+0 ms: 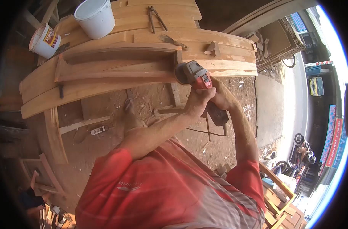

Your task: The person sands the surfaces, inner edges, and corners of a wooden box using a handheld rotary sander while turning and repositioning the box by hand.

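A red and grey angle grinder (201,81) is held in both hands over the front edge of the wooden boards. My left hand (198,102) is closed round its near side, with the thumb on the red body. On the other side, my right hand (222,95) wraps the grinder body, its fingers partly hidden. The dark rear of the tool points back towards me. Its disc is at the right end of a long open wooden box frame (116,75), close to the corner; whether they touch I cannot tell.
Pincers (157,19), a scraper (174,42), a wood offcut (212,49), a white bucket (95,19) and a smaller labelled bucket (45,40) stand or lie on the boards. A power strip (98,130) lies on the ground. Another person (32,199) is at the lower left.
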Demonstrator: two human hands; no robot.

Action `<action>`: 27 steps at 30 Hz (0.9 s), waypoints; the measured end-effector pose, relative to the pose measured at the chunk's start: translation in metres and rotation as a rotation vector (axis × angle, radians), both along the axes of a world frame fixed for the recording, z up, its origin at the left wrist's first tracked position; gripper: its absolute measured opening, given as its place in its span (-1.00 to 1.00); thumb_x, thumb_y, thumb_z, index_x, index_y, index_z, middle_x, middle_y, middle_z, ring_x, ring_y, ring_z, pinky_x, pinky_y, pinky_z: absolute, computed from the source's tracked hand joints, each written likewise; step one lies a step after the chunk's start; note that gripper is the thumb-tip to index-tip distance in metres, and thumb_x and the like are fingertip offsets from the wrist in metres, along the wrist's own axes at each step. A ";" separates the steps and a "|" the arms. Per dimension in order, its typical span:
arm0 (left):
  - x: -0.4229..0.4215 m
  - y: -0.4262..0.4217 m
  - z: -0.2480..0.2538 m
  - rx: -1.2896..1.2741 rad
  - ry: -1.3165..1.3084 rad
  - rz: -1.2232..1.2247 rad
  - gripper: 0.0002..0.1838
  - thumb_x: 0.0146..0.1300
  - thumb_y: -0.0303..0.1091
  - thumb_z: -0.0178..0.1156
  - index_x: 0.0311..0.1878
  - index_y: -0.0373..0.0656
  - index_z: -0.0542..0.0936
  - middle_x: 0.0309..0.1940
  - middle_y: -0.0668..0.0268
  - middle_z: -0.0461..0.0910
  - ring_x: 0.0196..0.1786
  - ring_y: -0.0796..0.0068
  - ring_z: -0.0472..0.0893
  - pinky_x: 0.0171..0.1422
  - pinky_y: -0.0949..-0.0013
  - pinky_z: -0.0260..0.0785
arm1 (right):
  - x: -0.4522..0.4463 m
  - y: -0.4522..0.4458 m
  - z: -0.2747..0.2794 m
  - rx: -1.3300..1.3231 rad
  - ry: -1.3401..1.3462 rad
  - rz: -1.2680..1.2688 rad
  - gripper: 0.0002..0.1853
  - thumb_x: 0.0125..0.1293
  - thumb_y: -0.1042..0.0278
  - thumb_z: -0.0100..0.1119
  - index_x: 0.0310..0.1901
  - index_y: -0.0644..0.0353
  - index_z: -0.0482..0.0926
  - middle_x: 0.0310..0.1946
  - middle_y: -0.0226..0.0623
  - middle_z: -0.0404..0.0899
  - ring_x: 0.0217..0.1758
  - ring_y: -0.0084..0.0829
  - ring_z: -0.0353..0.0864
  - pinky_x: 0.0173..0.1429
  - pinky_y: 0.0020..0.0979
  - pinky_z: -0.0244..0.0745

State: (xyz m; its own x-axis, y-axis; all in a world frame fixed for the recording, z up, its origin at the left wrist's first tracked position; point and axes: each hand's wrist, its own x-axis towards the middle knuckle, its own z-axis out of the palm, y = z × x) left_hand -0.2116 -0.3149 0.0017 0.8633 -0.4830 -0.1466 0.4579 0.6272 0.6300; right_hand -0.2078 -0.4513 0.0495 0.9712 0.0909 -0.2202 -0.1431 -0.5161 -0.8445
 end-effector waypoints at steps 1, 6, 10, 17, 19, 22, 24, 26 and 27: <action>-0.005 0.000 -0.001 -0.001 0.003 0.001 -0.55 0.42 -0.29 0.38 0.27 -0.14 0.47 0.00 0.43 0.54 0.05 0.66 0.53 0.24 0.39 0.42 | -0.002 0.000 0.001 -0.121 0.022 0.052 -0.37 0.33 0.16 0.44 0.36 0.24 0.52 0.18 -0.11 0.68 0.21 -0.34 0.62 0.37 -0.22 0.50; 0.026 0.006 -0.022 0.007 -0.014 -0.114 -0.56 0.45 -0.13 0.34 0.26 -0.09 0.50 0.06 0.41 0.56 0.11 0.60 0.56 0.25 0.33 0.45 | 0.023 0.005 0.002 -0.008 0.063 0.037 -0.43 0.37 0.16 0.43 0.33 0.24 0.55 0.11 -0.17 0.71 0.13 -0.36 0.65 0.30 -0.23 0.55; 0.075 -0.004 -0.016 0.058 -0.023 -0.227 -0.48 0.39 0.13 0.34 0.24 0.05 0.53 0.12 0.37 0.59 0.19 0.47 0.61 0.25 0.15 0.52 | 0.063 -0.012 0.002 0.079 0.102 0.018 -0.50 0.44 0.13 0.38 0.29 0.24 0.59 0.06 -0.27 0.71 0.09 -0.46 0.66 0.23 -0.31 0.59; 0.118 0.014 -0.002 0.171 0.024 -0.329 -0.32 0.32 0.19 0.39 0.38 0.09 0.47 0.20 0.34 0.55 0.27 0.36 0.59 0.26 0.06 0.56 | 0.092 -0.006 -0.009 0.111 -0.005 -0.045 -0.48 0.42 0.17 0.29 0.30 0.30 0.60 0.07 -0.12 0.74 0.11 -0.34 0.73 0.22 -0.25 0.62; 0.121 0.014 0.002 0.144 0.057 -0.374 -0.30 0.31 0.21 0.40 0.39 0.09 0.46 0.23 0.31 0.54 0.28 0.34 0.58 0.26 0.06 0.56 | 0.097 -0.007 -0.005 0.062 0.042 -0.046 -0.49 0.42 0.19 0.27 0.30 0.32 0.60 0.07 -0.08 0.75 0.11 -0.34 0.72 0.23 -0.26 0.62; 0.121 0.015 0.001 0.111 0.024 -0.296 -0.28 0.31 0.24 0.39 0.39 0.08 0.47 0.26 0.26 0.51 0.29 0.32 0.58 0.26 0.07 0.55 | 0.105 -0.005 -0.014 0.062 0.016 -0.077 -0.48 0.43 0.16 0.24 0.30 0.32 0.60 0.09 -0.05 0.76 0.11 -0.30 0.74 0.21 -0.25 0.62; 0.138 0.013 -0.003 0.164 0.033 -0.427 -0.27 0.30 0.21 0.38 0.41 0.06 0.46 0.25 0.25 0.51 0.29 0.31 0.57 0.30 0.05 0.52 | 0.109 -0.008 -0.013 0.056 0.047 -0.131 -0.46 0.45 0.11 0.22 0.33 0.28 0.61 0.11 -0.05 0.76 0.13 -0.28 0.74 0.21 -0.22 0.61; 0.143 0.002 -0.006 0.164 -0.015 -0.397 -0.28 0.29 0.17 0.37 0.42 0.03 0.46 0.26 0.26 0.50 0.29 0.31 0.56 0.36 0.07 0.47 | 0.109 -0.004 -0.012 0.003 0.020 -0.213 -0.47 0.46 0.10 0.21 0.33 0.27 0.61 0.11 -0.06 0.75 0.14 -0.29 0.73 0.21 -0.22 0.60; 0.146 -0.003 -0.002 0.162 -0.058 -0.370 -0.28 0.29 0.13 0.37 0.42 0.01 0.46 0.27 0.26 0.50 0.29 0.31 0.55 0.41 0.09 0.42 | 0.109 -0.001 -0.010 -0.049 -0.004 -0.298 -0.48 0.47 0.10 0.20 0.33 0.26 0.60 0.11 -0.06 0.75 0.15 -0.30 0.72 0.21 -0.22 0.60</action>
State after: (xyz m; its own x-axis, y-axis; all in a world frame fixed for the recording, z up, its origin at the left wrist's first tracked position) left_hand -0.0654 -0.3179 -0.0002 0.6449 -0.7370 -0.2023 0.5944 0.3173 0.7389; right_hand -0.0986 -0.4525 0.0392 0.9542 -0.2092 -0.2137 -0.2915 -0.4919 -0.8204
